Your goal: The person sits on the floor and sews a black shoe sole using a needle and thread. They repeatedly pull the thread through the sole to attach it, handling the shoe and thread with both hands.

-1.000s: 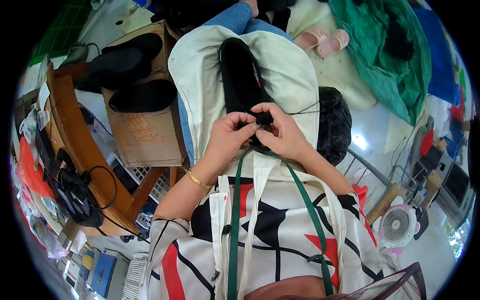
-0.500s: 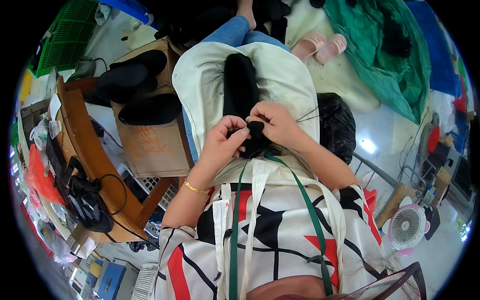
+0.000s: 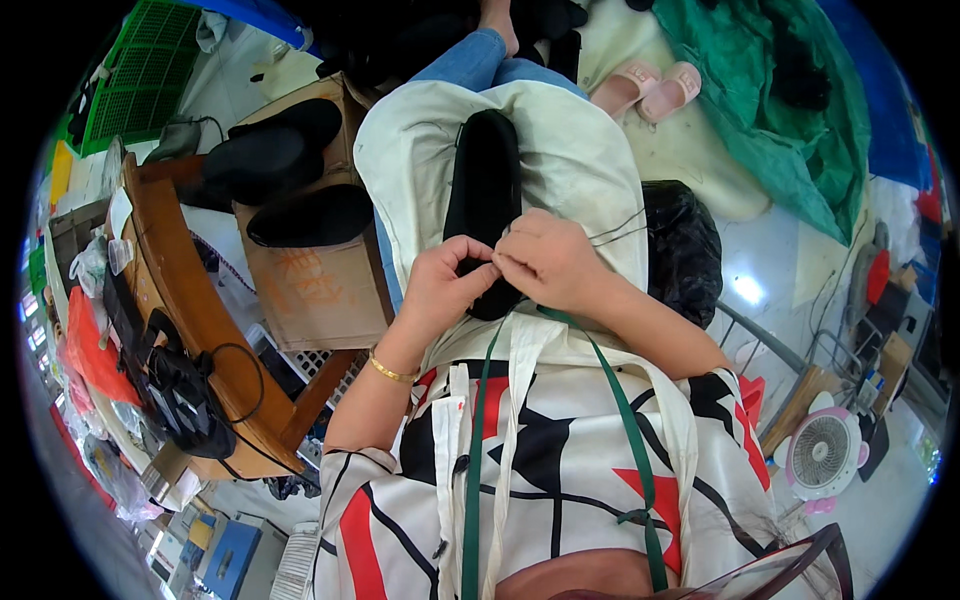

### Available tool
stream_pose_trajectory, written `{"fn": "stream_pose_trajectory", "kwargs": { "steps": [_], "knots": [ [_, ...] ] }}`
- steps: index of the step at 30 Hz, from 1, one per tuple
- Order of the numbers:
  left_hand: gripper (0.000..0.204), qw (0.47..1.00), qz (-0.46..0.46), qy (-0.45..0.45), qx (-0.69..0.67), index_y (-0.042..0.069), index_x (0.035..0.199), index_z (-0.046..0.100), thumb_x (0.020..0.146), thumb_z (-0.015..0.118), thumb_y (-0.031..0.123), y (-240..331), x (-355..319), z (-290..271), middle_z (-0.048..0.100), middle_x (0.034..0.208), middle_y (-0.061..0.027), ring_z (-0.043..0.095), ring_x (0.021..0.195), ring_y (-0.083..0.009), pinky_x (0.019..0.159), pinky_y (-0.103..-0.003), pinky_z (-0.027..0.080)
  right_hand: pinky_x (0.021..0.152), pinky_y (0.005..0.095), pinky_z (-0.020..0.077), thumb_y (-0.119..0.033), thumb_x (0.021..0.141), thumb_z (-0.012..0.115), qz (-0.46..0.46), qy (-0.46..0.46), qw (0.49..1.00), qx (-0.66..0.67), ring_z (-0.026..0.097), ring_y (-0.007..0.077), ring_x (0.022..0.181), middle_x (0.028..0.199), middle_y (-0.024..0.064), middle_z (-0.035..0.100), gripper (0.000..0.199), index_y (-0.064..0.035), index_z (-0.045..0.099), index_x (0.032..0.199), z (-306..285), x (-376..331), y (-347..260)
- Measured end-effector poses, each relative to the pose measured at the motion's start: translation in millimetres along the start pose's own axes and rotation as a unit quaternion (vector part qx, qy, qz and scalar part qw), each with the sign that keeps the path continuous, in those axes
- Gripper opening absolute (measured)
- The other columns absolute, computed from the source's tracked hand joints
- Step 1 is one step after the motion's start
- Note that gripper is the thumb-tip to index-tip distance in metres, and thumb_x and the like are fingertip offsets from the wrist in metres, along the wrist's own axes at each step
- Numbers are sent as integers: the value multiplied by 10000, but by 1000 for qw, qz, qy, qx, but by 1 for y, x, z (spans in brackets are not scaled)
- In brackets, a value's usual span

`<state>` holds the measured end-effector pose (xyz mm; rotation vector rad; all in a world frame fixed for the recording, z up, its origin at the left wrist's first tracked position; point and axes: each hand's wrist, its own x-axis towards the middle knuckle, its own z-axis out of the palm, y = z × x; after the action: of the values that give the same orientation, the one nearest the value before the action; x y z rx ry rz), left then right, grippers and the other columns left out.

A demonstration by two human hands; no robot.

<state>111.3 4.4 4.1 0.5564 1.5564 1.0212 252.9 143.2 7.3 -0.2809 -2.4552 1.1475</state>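
Observation:
A long black shoe upper [image 3: 484,185] lies on a cream cloth [image 3: 570,150] spread over my lap. My left hand [image 3: 447,282] pinches the near end of the black piece, with a gold bracelet on its wrist. My right hand [image 3: 548,262] meets the left one fingertip to fingertip at the same spot and holds a thin dark thread [image 3: 622,228] that runs off to the right across the cloth. Whether a needle sits between the fingers is too small to see.
A cardboard box [image 3: 310,280] at my left carries black shoe pieces [image 3: 300,215]. Further left stands a curved wooden bench [image 3: 190,300] with cables. A black bag [image 3: 682,250] sits at my right, pink slippers [image 3: 650,88] and green cloth [image 3: 770,90] beyond, a small fan [image 3: 822,452] lower right.
Both hands have stayed joined at the near end of the black piece, with small finger shifts. The view has tilted slightly, bringing the thread on the right into sight.

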Motion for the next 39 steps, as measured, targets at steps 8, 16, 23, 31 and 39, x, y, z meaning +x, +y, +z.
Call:
{"fn": "stream_pose_trajectory", "kwargs": {
  "steps": [8,16,23,31,39],
  "knots": [
    [168,998,17,3,52,3,997,666,860,684,98,1,-7,4,665,812,-6,562,720,-63,646,-227,466,534,241,481,-165,1010,496,317,11,776,545,616,113,635,820,32,637,107,-63,515,984,-23,14,-25],
    [171,959,175,52,217,13,998,686,842,710,79,-6,-33,9,693,880,-81,632,777,-162,711,-266,501,671,258,452,-29,949,517,138,367,676,624,380,101,536,627,-5,388,40,-9,517,984,-238,-45,6],
    [158,926,256,67,269,32,956,703,801,728,41,-3,-28,9,681,840,-90,625,776,-230,700,-306,492,1063,527,429,-65,1016,370,47,616,731,291,493,222,636,701,122,444,182,51,465,912,-412,-171,77],
    [143,927,265,86,253,45,929,697,789,722,42,-8,-23,3,659,797,-93,596,753,-252,671,-334,478,878,383,483,-189,955,540,169,737,653,-39,615,231,823,874,112,624,215,7,622,922,-451,-231,117],
    [198,889,325,121,299,68,947,675,760,731,37,-20,-25,4,680,850,-80,612,760,-280,668,-347,498,745,261,510,-197,946,625,264,476,832,108,619,134,753,909,57,641,237,-42,601,1123,-232,-112,123]
  ]
}}
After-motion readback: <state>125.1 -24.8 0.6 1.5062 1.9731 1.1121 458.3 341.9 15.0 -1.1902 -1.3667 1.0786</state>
